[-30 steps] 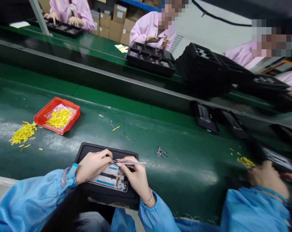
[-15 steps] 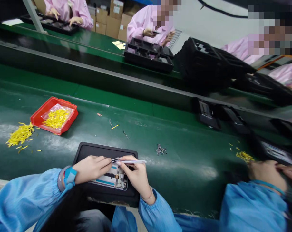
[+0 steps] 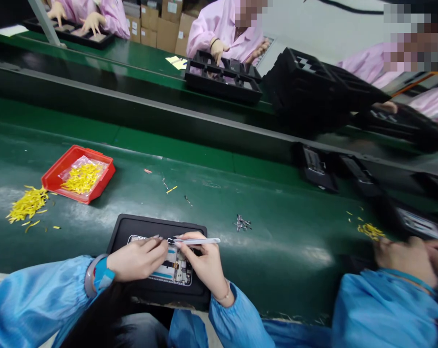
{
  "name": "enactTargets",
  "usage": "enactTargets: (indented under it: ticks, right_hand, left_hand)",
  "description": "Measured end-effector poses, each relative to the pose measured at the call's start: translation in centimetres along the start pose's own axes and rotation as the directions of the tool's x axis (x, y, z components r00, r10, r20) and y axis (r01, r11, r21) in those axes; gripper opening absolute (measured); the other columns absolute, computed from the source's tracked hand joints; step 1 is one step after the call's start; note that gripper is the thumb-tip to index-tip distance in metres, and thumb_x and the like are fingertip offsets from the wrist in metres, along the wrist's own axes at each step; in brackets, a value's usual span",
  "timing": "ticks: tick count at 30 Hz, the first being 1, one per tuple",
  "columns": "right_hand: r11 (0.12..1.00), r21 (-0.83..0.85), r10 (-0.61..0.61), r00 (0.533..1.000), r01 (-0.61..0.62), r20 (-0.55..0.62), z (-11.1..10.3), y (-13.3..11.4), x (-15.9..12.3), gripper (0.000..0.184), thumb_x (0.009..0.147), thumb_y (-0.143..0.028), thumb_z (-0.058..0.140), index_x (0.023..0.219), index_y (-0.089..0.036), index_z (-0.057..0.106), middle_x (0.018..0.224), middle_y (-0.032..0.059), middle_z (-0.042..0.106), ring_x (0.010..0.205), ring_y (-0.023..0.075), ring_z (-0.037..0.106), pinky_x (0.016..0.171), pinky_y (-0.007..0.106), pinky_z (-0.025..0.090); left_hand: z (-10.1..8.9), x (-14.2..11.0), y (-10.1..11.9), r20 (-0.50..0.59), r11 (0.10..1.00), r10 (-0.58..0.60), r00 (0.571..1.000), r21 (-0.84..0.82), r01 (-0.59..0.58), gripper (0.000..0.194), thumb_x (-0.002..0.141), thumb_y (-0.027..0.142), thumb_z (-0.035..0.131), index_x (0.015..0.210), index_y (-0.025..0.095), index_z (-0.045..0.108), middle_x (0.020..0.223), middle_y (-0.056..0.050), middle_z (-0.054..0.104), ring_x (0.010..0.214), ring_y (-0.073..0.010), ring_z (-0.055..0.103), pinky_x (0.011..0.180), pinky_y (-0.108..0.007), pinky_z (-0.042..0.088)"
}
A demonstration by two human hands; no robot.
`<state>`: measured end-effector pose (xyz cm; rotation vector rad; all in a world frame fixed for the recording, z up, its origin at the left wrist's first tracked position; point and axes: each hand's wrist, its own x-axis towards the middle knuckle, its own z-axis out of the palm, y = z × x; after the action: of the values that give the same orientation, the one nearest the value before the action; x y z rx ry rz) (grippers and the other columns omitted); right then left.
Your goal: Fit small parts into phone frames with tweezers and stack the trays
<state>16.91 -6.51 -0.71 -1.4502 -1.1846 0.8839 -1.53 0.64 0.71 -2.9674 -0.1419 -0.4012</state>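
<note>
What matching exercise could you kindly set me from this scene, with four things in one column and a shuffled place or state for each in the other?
Column one
1. red bin
2. phone
3. white tool
4. left hand

Column two
A. held in the right hand
B. has a blue band at its wrist
C. lies on the black pad
D. has yellow strips inside

Right pairs: 1-D, 2-C, 3-A, 4-B
</note>
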Motion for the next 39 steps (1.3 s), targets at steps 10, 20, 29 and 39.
enactTargets:
  ticks: [10, 20, 29, 39]
  right_hand:
    - [0.993, -0.099, -0.056, 0.998, 0.058, 0.014, -0.38, -0.32, 0.03, 0.005, 0.080, -0.024, 0.066, 0.078, -0.020, 0.068, 0.075, 0.0040, 0.073, 0.069, 0.0190, 0.071, 0.064, 0.027, 0.057]
    - [0.988, -0.077, -0.131, 0.991, 0.133, 0.038, -0.36, -0.57, -0.16, 0.005, 0.081, -0.019, 0.066, 0.079, -0.021, 0.070, 0.075, 0.0041, 0.074, 0.069, 0.0181, 0.069, 0.063, 0.027, 0.056]
    - [0.988, -0.091, -0.119, 0.992, 0.123, 0.051, -0.48, -0.83, -0.25, 0.005, 0.080, -0.018, 0.065, 0.079, -0.021, 0.069, 0.076, 0.0052, 0.073, 0.071, 0.0201, 0.069, 0.063, 0.029, 0.055]
    - [0.992, -0.030, -0.121, 0.992, 0.122, 0.028, -0.67, -0.92, -0.32, 0.008, 0.078, -0.014, 0.066, 0.078, -0.021, 0.068, 0.074, 0.0045, 0.072, 0.068, 0.0194, 0.069, 0.062, 0.028, 0.055]
  left_hand:
    - [0.27, -0.41, -0.18, 0.177, 0.995, -0.067, 0.982, -0.065, 0.080, 0.026, 0.090, 0.007, 0.042, 0.108, 0.012, 0.060, 0.102, -0.009, 0.066, 0.087, -0.0180, 0.062, 0.059, -0.023, 0.052]
    - [0.04, -0.62, -0.41, 0.072, 0.993, -0.051, 0.996, -0.106, 0.059, 0.030, 0.091, 0.006, 0.035, 0.102, 0.010, 0.063, 0.100, -0.008, 0.068, 0.087, -0.0173, 0.063, 0.066, -0.023, 0.053]
    - [-0.08, -0.41, -0.36, 0.208, 0.987, -0.046, 0.977, -0.140, 0.077, 0.028, 0.089, 0.007, 0.042, 0.110, 0.012, 0.060, 0.106, -0.010, 0.065, 0.084, -0.0179, 0.062, 0.062, -0.024, 0.054]
    - [0.46, -0.18, -0.55, 0.064, 0.963, -0.157, 0.986, -0.211, 0.167, 0.034, 0.095, 0.008, 0.026, 0.096, 0.014, 0.060, 0.096, -0.008, 0.065, 0.074, -0.0157, 0.063, 0.054, -0.022, 0.052]
